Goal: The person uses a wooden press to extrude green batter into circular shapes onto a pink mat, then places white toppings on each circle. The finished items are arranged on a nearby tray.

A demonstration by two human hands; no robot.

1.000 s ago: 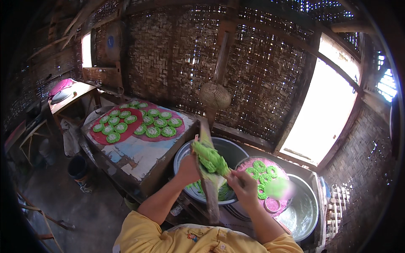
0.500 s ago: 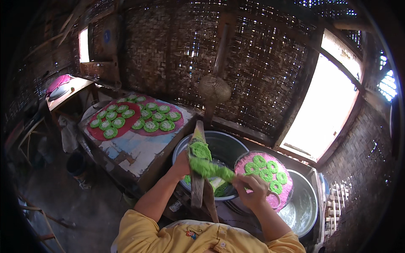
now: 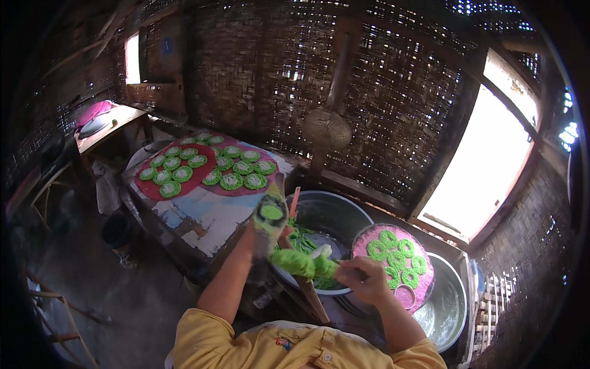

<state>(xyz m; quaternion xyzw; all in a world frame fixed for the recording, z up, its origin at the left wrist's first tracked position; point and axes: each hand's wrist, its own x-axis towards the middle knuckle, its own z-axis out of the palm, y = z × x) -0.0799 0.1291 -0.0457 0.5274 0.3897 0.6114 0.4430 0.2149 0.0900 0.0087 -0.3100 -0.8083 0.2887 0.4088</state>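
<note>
Your right hand (image 3: 364,280) grips one end of a bright green, stringy strip of dough (image 3: 301,262), fingers closed around it; your left hand (image 3: 261,237) is blurred, its grip impossible to tell. The strip has dropped lower since half a second ago, over the grey metal basin (image 3: 335,212). Beyond, green rings fill the round pink tray (image 3: 424,286) and red trays (image 3: 184,184).

table (image 3: 203,215): low wooden top, patchy white and blue paint, left of the person
red mat (image 3: 206,167): lies flat on the table's far half
green rings (image 3: 232,181): rows of round woven pieces spread across the red mat
small table (image 3: 114,120): far left by the wall, carrying a dark round dish (image 3: 93,126) and pink cloth (image 3: 93,112)
floor (image 3: 104,289): bare earth, a dark bucket (image 3: 115,230) standing beside the table
</note>
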